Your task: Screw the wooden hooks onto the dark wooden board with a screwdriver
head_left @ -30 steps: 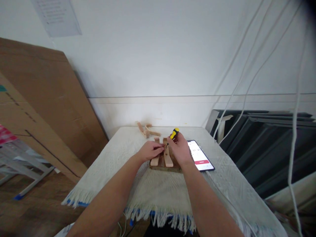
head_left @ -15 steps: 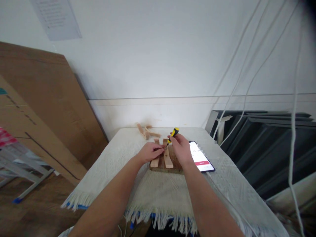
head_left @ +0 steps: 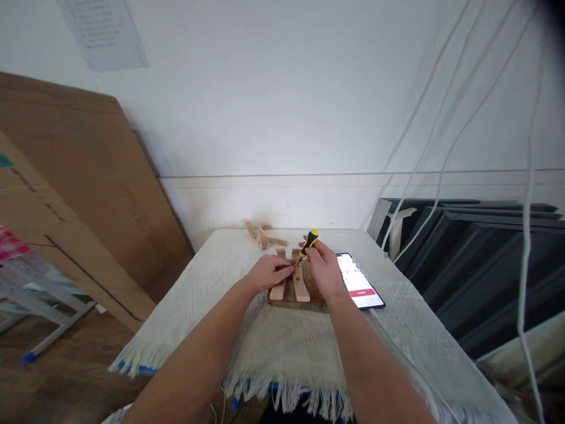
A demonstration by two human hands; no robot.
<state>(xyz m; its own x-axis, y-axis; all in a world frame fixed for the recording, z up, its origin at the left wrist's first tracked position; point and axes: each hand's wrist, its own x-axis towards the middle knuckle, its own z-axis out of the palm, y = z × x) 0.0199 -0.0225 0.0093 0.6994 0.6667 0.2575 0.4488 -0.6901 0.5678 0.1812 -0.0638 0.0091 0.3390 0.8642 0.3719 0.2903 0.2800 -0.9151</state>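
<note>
My right hand [head_left: 325, 268] grips a black and yellow screwdriver [head_left: 309, 241], tilted with its tip down on a pale wooden piece [head_left: 301, 290]. Dark holes show in that wooden piece, which lies on a brown wooden board [head_left: 289, 304]. My left hand [head_left: 270, 274] reaches in from the left, its thumb and fingers closed together beside the screwdriver tip; what they pinch is too small to make out. Partly under my left hand lies a second pale wooden piece [head_left: 278, 291], on the same board.
Loose curved wooden pieces [head_left: 261, 237] lie at the back of the table, which a white fringed cloth [head_left: 194, 306] covers. A lit phone [head_left: 362, 284] rests right of the board. Large cardboard [head_left: 83, 194] leans at left; white cables [head_left: 454, 141] hang at right.
The screwdriver handle has shifted very slightly left and down with the fingers of my right hand. My left hand stays at the tip, and the wooden pieces keep their places.
</note>
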